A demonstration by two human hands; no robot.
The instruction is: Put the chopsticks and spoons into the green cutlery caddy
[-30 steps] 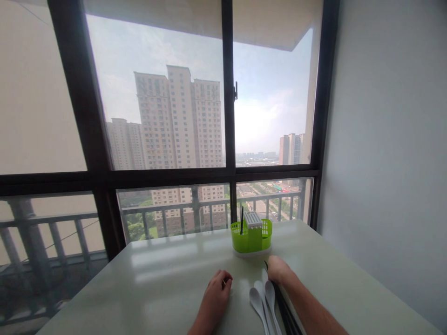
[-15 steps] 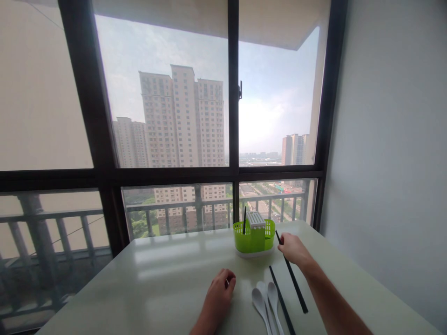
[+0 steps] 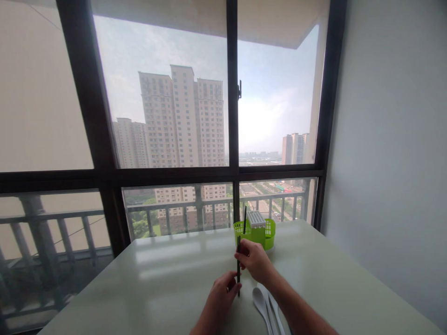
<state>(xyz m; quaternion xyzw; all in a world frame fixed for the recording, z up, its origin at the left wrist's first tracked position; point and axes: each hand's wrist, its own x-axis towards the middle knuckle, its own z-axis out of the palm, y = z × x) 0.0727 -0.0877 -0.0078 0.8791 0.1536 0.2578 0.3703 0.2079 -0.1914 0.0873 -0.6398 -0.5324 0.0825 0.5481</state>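
My right hand pinches a pair of thin black chopsticks near the upper end and holds them upright. My left hand has its thumb and fingertips closed about their lower part. Just beyond my right hand stands a bright green cutlery holder with a grey-white slotted top, partly hidden by the hand. Another black chopstick sticks up from its left compartment. White spoons lie on the table under my right forearm, which covers part of them.
The pale, glossy table reaches the dark-framed window at the back. A white wall rises along the right side. Outside are a railing and tall buildings.
My right hand has swung left with the chopsticks, turning them upright beside my left hand, which now grips them too. The chopstick that lay beside the spoons is no longer visible.
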